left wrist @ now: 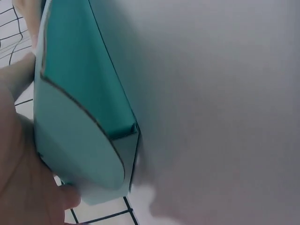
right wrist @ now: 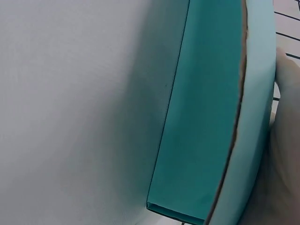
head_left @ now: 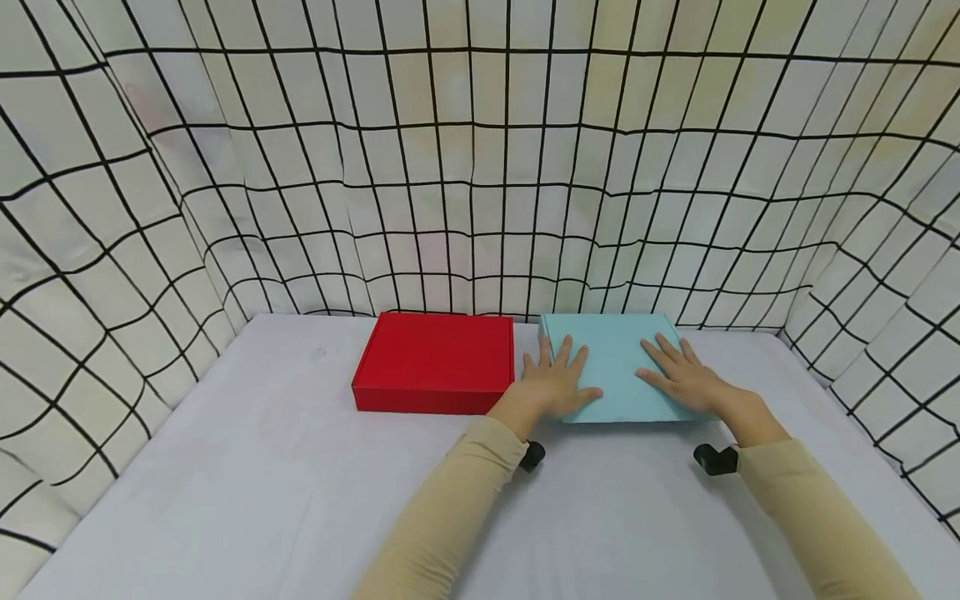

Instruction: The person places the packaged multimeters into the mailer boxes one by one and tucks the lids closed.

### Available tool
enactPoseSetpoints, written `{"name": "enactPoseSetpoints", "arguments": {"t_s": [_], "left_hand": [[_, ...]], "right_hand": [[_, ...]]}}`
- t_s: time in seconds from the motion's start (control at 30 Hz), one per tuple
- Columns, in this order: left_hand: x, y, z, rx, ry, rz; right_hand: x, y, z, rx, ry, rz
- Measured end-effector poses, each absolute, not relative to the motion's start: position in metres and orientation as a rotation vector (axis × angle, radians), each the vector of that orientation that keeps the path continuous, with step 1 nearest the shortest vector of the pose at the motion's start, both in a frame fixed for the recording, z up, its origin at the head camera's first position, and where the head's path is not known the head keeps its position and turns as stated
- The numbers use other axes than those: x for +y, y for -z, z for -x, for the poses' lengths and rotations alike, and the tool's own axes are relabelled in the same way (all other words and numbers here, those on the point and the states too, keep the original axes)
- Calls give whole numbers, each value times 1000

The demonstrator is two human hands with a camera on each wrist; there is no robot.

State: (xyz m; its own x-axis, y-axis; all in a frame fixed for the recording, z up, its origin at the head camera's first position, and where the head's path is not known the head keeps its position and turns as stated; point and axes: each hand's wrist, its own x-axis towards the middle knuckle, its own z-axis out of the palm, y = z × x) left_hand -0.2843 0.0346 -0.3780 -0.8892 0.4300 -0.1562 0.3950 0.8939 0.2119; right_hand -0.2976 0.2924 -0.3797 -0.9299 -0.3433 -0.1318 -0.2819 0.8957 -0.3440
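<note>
A light blue cardboard box (head_left: 618,358) lies flat at the back right of the table. My left hand (head_left: 555,387) rests on the left part of its lid, fingers spread. On the lid's right part lies my right hand (head_left: 686,383), its fingers also straight and apart. In the left wrist view, a rounded lid flap (left wrist: 79,136) stands out from the box at a corner, beside the darker teal front wall (left wrist: 84,61). The lid's brown cut edge overhangs the front wall (right wrist: 201,103) in the right wrist view. Neither hand grips anything.
A closed red box (head_left: 438,354) sits just left of the blue one, with a narrow gap between them. White cloth covers the table (head_left: 247,483). Black-and-white grid curtains (head_left: 480,167) rise behind and at both sides. Black wrist devices (head_left: 716,459) hang beneath the sleeves.
</note>
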Motion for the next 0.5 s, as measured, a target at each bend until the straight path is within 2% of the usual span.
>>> {"name": "enactPoseSetpoints", "arguments": {"t_s": [0.5], "left_hand": [[31,377,285,2790,-370,-630]], "right_hand": [[294,377,293,2880,521,525]]}}
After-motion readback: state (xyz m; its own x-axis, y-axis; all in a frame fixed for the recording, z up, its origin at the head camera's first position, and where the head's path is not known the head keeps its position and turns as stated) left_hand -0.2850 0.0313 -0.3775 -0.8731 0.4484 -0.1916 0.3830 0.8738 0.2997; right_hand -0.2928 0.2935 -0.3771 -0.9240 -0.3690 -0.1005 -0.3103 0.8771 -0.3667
